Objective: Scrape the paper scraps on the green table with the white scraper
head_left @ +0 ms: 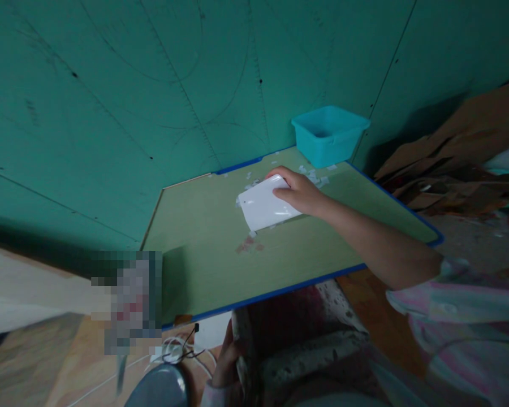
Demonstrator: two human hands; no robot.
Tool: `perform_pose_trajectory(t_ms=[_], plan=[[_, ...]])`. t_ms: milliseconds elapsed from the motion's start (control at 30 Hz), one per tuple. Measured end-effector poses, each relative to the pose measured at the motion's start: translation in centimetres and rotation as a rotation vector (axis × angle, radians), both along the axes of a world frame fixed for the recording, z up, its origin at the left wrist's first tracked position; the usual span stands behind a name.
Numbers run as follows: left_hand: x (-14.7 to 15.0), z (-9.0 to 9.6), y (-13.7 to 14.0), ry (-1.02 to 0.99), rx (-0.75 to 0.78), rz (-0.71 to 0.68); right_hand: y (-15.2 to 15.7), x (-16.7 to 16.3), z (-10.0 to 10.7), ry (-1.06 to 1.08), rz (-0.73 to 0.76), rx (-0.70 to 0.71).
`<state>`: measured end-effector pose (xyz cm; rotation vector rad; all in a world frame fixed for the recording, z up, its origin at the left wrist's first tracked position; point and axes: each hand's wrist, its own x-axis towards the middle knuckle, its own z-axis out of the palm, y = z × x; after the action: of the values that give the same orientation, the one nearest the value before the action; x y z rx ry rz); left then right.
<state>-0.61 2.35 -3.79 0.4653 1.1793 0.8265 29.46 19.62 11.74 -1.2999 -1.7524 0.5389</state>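
At the far left of my head-camera view, a blocky pixelated patch hides whatever stands beside the pale green counter with blue edging (203,237). Low down, past a round, dark grey, shiny object (163,387), my left hand (227,359) sits below the counter's near edge, beside dark, stained material; I cannot tell whether its fingers are apart or together.

Near the middle, over the counter, is a glossy white flat piece (263,206), roughly rectangular with rounded corners. Its long axis runs left to right, slanting so the right end lies farther from me; the free end, with a small dark dot, points left. I cannot tell whether it touches the surface. My right hand (294,189) is clamped on its right part, thumb across the upper face, fingers over the far edge. The bare forearm reaches in diagonally from the lower right.

Small white scraps (322,181) lie just behind the hand, near a turquoise plastic basin (333,150) at the far right corner. Brown cardboard sheets (462,135) are piled at the far right.
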Motion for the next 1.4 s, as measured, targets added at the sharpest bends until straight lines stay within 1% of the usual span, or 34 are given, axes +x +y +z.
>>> perform_pose_trajectory(t_ms=[100, 167, 267, 333, 400, 467, 567, 667, 767, 867, 967, 1067, 1167, 1267, 1333, 1400], plan=[[-0.4, -0.5, 0.4, 0.032, -0.051, -0.036, -0.1, 0.1, 0.2, -0.045, -0.018, -0.031], [-0.3, -0.3, 0.2, 0.071, -0.019, -0.023, 0.0, 0.4, 0.5, -0.088, -0.080, -0.039], [0.4, 0.4, -0.3, 0.099, 0.051, 0.044, 0.2, 1.2, 0.9, -0.155, -0.195, 0.010], [0.9, 0.9, -0.5, 0.081, 0.047, 0.060, 0.4, 1.6, 1.0, -0.158, -0.229, 0.058], [1.2, 1.4, -0.6, 0.077, 0.026, 0.041, 0.4, 1.7, 1.0, -0.118, -0.219, 0.082], [1.2, 1.7, -0.5, 0.088, 0.028, 0.006, 0.3, 1.4, 0.9, -0.074, -0.177, 0.074], [1.1, 1.9, -0.4, 0.092, 0.044, -0.015, -0.1, 0.5, 0.5, -0.055, -0.081, 0.006], [1.1, 1.7, -0.4, 0.064, 0.028, -0.005, -0.4, -0.3, 0.2, -0.032, 0.045, -0.080], [1.0, 1.5, -0.4, 0.053, 0.012, -0.010, -0.5, -0.5, 0.0, 0.037, 0.122, -0.112], [0.9, 1.4, -0.3, 0.025, 0.024, -0.022, -0.3, -0.5, -0.1, 0.089, 0.107, -0.075], [0.6, 1.2, -0.2, -0.003, 0.038, -0.057, -0.3, -0.6, -0.3, 0.063, 0.093, -0.051], [0.2, 0.7, 0.0, -0.012, 0.049, -0.084, -0.4, -0.9, -0.5, 0.033, 0.152, -0.130], [-0.1, 0.2, 0.1, -0.035, 0.052, -0.096, -0.2, -0.8, -0.9, 0.097, 0.200, -0.185], [0.1, 0.1, 0.0, -0.069, 0.063, -0.093, 0.5, -0.3, -1.2, 0.198, 0.115, -0.122], [0.5, 0.4, -0.2, -0.063, 0.070, -0.043, 0.9, 0.0, -1.3, 0.233, 0.041, -0.074], [0.9, 0.9, -0.4, -0.027, 0.056, 0.009, 1.1, 0.0, -1.3, 0.226, 0.006, -0.075]])
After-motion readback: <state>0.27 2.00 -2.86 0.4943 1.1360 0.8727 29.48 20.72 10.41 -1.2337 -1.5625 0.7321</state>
